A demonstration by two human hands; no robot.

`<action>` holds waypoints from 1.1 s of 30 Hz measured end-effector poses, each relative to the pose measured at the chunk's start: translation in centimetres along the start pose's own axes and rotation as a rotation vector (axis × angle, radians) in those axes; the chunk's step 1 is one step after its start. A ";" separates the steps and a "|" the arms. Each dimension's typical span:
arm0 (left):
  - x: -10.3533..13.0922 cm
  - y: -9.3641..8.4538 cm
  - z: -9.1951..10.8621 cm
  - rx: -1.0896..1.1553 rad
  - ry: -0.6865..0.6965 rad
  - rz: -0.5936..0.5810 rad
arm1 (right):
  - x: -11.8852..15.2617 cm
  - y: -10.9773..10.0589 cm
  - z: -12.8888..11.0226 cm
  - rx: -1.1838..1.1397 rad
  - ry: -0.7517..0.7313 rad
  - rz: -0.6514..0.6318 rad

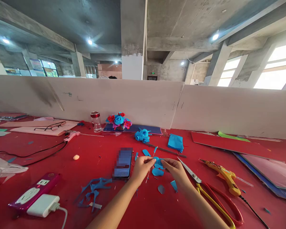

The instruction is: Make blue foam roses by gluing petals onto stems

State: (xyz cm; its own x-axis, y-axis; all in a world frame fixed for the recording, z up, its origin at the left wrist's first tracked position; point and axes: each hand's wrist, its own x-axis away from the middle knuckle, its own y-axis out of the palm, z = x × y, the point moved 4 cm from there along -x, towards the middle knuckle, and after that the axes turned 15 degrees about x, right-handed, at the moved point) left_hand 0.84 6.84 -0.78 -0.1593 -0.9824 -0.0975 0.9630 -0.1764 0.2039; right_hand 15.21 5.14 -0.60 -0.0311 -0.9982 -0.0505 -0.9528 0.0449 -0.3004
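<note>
My left hand (142, 166) and my right hand (175, 168) meet over the red table, thumbs and fingertips pinching a small blue petal (158, 160) between them. A thin stem with a blue tip (155, 149) runs past my left fingers; whether they hold it or it lies behind them I cannot tell. Loose blue petals lie just around the hands, one petal (157, 172) below the fingertips and another petal (146, 152) beyond them. Left of my left hand is a phone (123, 163). Scissors (193, 173) with red and yellow handles lie beside my right forearm.
Finished blue flowers (143, 135), a stack of blue squares (175, 142) and a colourful bouquet (119, 121) stand farther back near a bottle (96, 122). At right lies a yellow glue gun (222, 175). Blue scraps (94, 189) and a power strip (33, 192) are at left.
</note>
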 end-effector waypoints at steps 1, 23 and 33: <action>0.0 0.0 0.1 0.002 -0.003 0.004 | 0.1 0.1 -0.2 0.001 -0.004 -0.009; 0.0 -0.2 0.3 -0.057 0.045 0.043 | 0.3 0.1 -0.6 0.065 -0.100 -0.028; -0.3 -0.4 0.0 -0.099 0.074 0.021 | 0.3 0.1 -0.6 0.097 -0.118 -0.046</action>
State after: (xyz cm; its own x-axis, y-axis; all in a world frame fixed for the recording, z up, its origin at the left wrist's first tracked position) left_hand 0.49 7.17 -0.81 -0.1263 -0.9779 -0.1664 0.9832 -0.1456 0.1098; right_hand 14.90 4.86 -0.08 0.0535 -0.9881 -0.1444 -0.9184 0.0080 -0.3955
